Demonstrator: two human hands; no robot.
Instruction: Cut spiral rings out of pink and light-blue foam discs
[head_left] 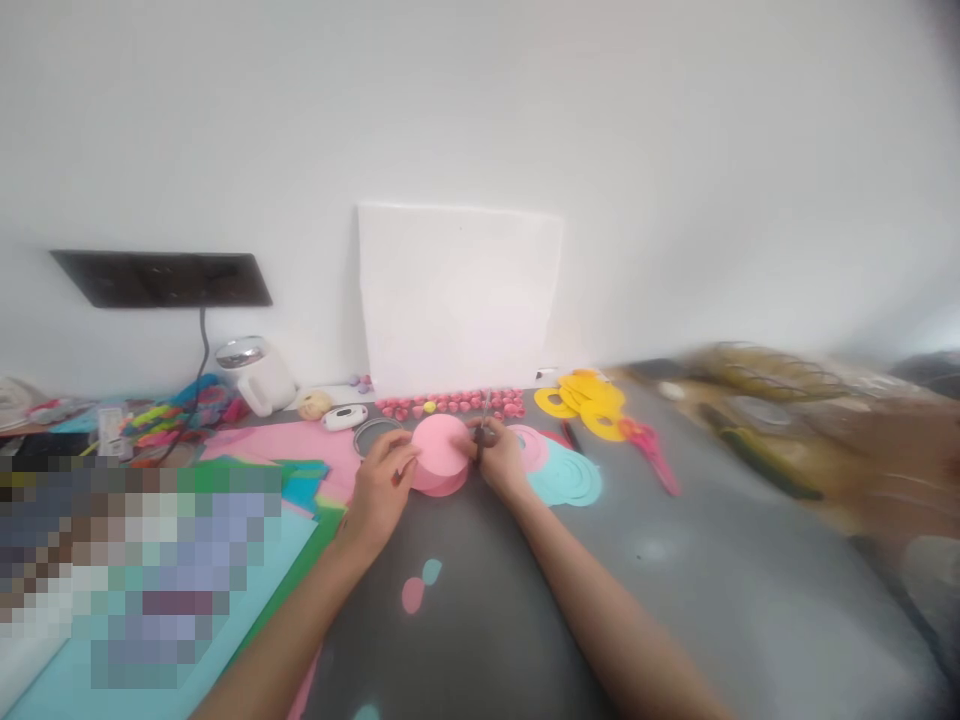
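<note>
Light-blue paper (262, 590) covers the near left corner of the table (465, 620), partly lost under a pixelated patch, with green paper (296, 590) showing along its right side. Toward the far left, a white appliance (266, 385) stands near the wall (300, 120), and pink paper (300, 445) lies in front of it. A white handheld device (345, 418) and a grey ring (360, 440) come next. My left hand (381, 490) is half curled, its fingertips at the left edge of the pink paper circles (441, 445); I cannot tell whether they pinch the paper. These circles are between my hands, near the far edge of the table, overlapping one another. Nearer me, a small pink piece (412, 595) lies beside a small blue piece (432, 571). Behind the circles, small pink curls (465, 408) run in rows before a white board (461, 300) propped upright against the wall. My right hand (499, 455) is closed around dark-handled scissors (484, 440), blades pointing away from me, just beside the right edge of the circles. Past it lie a pink ring (529, 445), light-blue rings (574, 480), yellow rings (600, 420) and pink scissors (660, 465). Toward the right edge, a long green thing (765, 460) is blurred.
</note>
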